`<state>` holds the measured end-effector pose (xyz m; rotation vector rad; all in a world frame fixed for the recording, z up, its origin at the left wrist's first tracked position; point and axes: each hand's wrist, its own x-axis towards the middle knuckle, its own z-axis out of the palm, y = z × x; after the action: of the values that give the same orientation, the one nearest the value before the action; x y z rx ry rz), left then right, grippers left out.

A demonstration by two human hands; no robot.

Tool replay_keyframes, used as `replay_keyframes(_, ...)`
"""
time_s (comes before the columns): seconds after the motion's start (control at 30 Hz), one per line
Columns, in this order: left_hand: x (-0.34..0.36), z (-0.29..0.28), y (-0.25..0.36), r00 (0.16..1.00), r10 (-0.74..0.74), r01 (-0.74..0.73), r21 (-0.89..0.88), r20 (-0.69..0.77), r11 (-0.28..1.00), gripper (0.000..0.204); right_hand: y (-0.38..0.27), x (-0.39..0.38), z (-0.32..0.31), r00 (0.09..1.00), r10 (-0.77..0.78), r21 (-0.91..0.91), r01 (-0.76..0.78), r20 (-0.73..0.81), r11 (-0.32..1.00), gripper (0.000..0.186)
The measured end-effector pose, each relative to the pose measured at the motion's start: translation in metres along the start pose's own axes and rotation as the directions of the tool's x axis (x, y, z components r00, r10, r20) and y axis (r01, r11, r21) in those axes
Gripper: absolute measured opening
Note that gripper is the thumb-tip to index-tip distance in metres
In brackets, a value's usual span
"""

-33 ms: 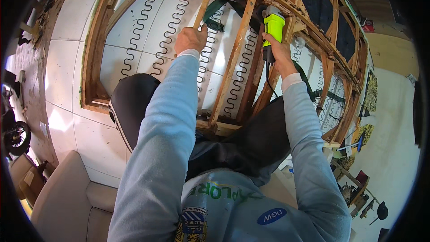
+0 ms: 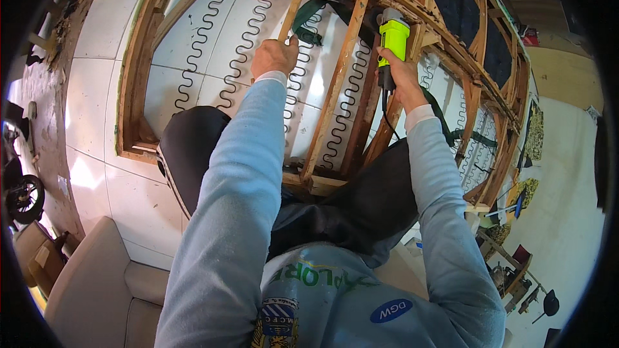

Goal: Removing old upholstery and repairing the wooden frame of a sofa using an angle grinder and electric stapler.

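My left hand [image 2: 273,59] is closed round the lower end of a short wooden slat [image 2: 294,11] inside a bare wooden sofa frame [image 2: 127,100]. In my right hand [image 2: 405,80] is a lime-green angle grinder [image 2: 394,37], its grey head pointing away from me, beside a wooden crosspiece. From its black lower end a cord [image 2: 388,116] hangs down. Zigzag steel springs [image 2: 247,48] run across the frame on both sides of my left hand. Next to the slat, a dark green strap [image 2: 308,11] lies looped over the springs.
A longer wooden bar [image 2: 337,84] stands between my hands. Dark fabric [image 2: 454,16] backs the far right part of the frame. At the lower left is a beige upholstered seat [image 2: 97,270]. Tools and scraps [image 2: 516,274] lie on the floor at right.
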<state>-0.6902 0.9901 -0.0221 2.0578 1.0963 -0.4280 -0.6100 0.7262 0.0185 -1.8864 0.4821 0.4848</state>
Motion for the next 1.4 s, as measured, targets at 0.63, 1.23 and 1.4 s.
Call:
replay_keyframes(0.63, 0.004, 0.005, -0.001, 1.0, 0.027, -0.027, 0.011, -0.009, 1.0, 0.069, 0.007, 0.012, 0.006, 0.997, -0.011, -0.022, 0.009, -0.074, 1.0, 0.045)
replay_keyframes(1.23, 0.002, 0.003, 0.0, 1.0, -0.006, 0.006, 0.001, -0.004, 1.0, 0.068, -0.001, 0.0, 0.017, 0.999, -0.008, 0.076, 0.01, -0.037, 0.997, 0.048)
replay_keyframes(1.4, 0.003, 0.004, 0.0, 1.0, 0.009, -0.009, 0.002, -0.003, 1.0, 0.071, -0.001, 0.003, 0.015, 0.997, -0.029, 0.065, 0.034, -0.066, 0.997, 0.044)
